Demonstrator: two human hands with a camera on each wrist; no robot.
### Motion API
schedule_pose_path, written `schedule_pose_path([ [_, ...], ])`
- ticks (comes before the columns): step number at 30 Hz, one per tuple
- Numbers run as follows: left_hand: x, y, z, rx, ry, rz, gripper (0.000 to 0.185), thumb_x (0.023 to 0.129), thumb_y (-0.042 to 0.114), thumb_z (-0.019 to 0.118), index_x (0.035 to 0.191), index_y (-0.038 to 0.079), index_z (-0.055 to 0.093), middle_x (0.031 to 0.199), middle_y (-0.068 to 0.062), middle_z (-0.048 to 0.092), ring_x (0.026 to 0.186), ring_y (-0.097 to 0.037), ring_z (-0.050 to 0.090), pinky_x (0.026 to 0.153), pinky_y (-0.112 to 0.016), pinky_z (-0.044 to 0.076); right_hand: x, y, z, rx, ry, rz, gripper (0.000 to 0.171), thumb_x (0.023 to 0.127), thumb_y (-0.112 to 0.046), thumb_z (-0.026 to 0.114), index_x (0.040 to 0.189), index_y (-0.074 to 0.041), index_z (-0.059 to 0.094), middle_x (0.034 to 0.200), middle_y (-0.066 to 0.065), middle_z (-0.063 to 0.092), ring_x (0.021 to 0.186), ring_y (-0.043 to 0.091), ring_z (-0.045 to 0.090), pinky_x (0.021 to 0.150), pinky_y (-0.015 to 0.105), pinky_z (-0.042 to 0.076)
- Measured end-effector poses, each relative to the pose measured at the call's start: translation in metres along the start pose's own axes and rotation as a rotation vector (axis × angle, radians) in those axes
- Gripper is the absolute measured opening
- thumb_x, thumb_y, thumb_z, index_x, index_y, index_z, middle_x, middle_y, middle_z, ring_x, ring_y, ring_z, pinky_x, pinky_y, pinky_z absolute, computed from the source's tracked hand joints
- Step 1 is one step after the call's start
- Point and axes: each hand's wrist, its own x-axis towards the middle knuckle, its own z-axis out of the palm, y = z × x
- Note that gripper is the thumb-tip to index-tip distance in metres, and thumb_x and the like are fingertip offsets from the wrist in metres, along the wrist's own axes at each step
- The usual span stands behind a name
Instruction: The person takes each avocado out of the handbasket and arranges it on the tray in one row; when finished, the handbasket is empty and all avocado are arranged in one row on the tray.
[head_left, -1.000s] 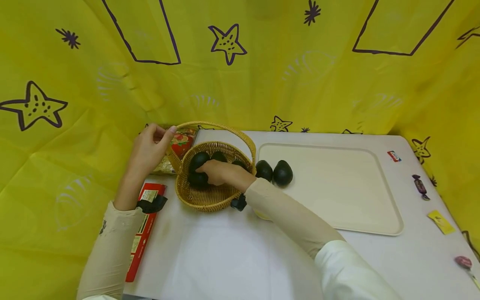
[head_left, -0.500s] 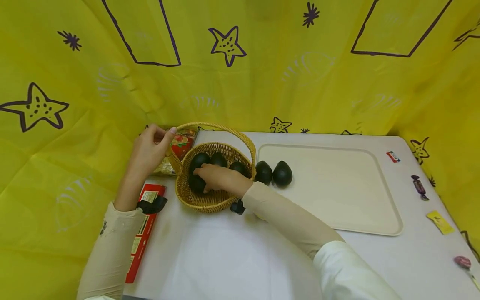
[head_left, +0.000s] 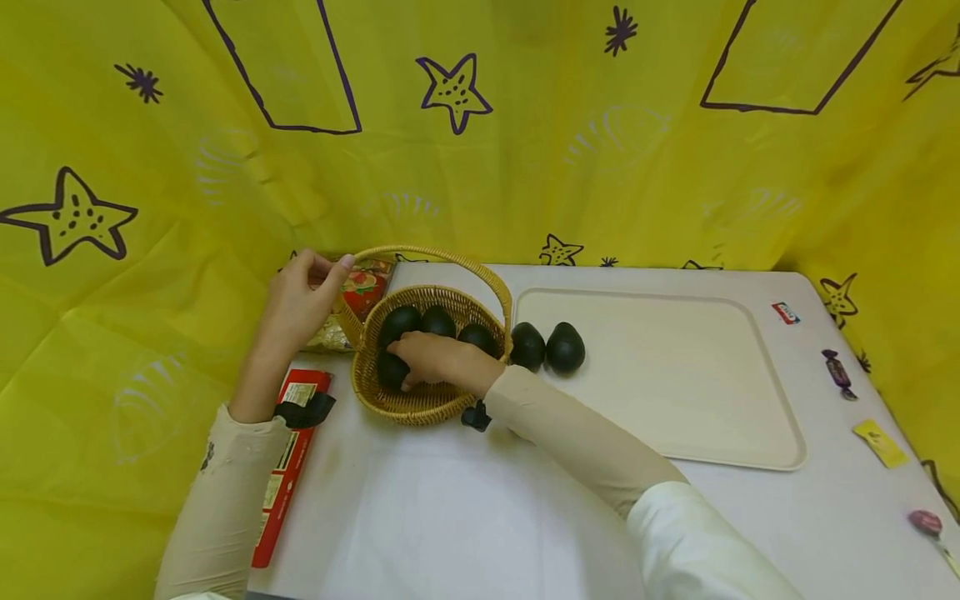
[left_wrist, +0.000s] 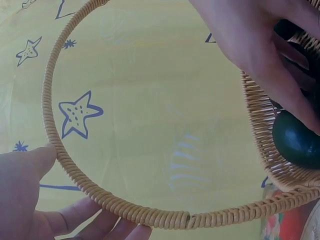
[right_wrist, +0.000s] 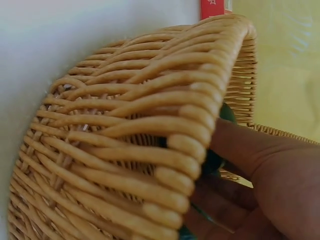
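Observation:
A wicker basket with a tall hoop handle stands left of the table's middle. My left hand holds the left side of this handle between thumb and fingers. Inside the basket, my right hand grips a dark green avocado, thumb and fingers on either side. More avocados lie behind and to the right of it. In the right wrist view the basket's wall hides most of the fingertips. The left wrist view shows the gripped avocado partly below the right hand.
Two avocados sit at the left end of a cream tray. A red box and shiny food packets lie left of the basket. Wrapped sweets and a lollipop line the right side.
My right hand has shifted slightly toward the front of the basket, its fingers now round the front-left avocado. More of the rear avocados show. The left hand stays on the handle.

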Motion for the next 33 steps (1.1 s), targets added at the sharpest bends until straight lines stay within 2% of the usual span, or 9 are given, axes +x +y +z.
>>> schedule_pose_path([
  [14,0.0006,0.0007,-0.0008,0.013,-0.005,-0.001,0.068,0.103,0.067,0.05,0.12,0.001,0.059,0.124,-0.022,0.065,0.119,-0.039,0.06,0.101,-0.059,0.047,0.0027,-0.0022,0.0017,0.043,-0.006,-0.021,0.077,0.097,-0.027,0.079,0.162,-0.007,0.041,0.162,0.009,0.049,0.148,0.023,0.049,0.118,0.033,0.043],
  [25,0.0003,0.0015,-0.0017,0.002,-0.018,-0.004,0.07,0.103,0.068,0.05,0.122,0.001,0.058,0.128,-0.022,0.065,0.123,-0.04,0.059,0.104,-0.061,0.045,0.003,-0.0029,0.0037,0.164,0.029,-0.017,0.073,0.099,-0.029,0.077,0.159,-0.004,0.045,0.159,0.012,0.053,0.145,0.025,0.053,0.117,0.034,0.044],
  [30,-0.0005,0.0009,-0.0014,0.012,-0.013,-0.008,0.07,0.103,0.068,0.05,0.12,0.001,0.058,0.125,-0.021,0.065,0.121,-0.039,0.06,0.102,-0.059,0.046,-0.0005,-0.0014,0.002,0.188,0.036,-0.016,0.072,0.099,-0.028,0.076,0.159,-0.004,0.044,0.159,0.012,0.052,0.146,0.025,0.051,0.118,0.035,0.043],
  [33,-0.0005,0.0003,-0.0009,0.022,0.001,-0.007,0.068,0.104,0.067,0.051,0.119,0.001,0.059,0.12,-0.022,0.065,0.112,-0.039,0.061,0.096,-0.055,0.048,-0.0061,0.0002,-0.0002,0.2,0.051,-0.03,0.072,0.1,-0.029,0.076,0.16,-0.004,0.044,0.159,0.012,0.052,0.146,0.025,0.052,0.117,0.034,0.044],
])
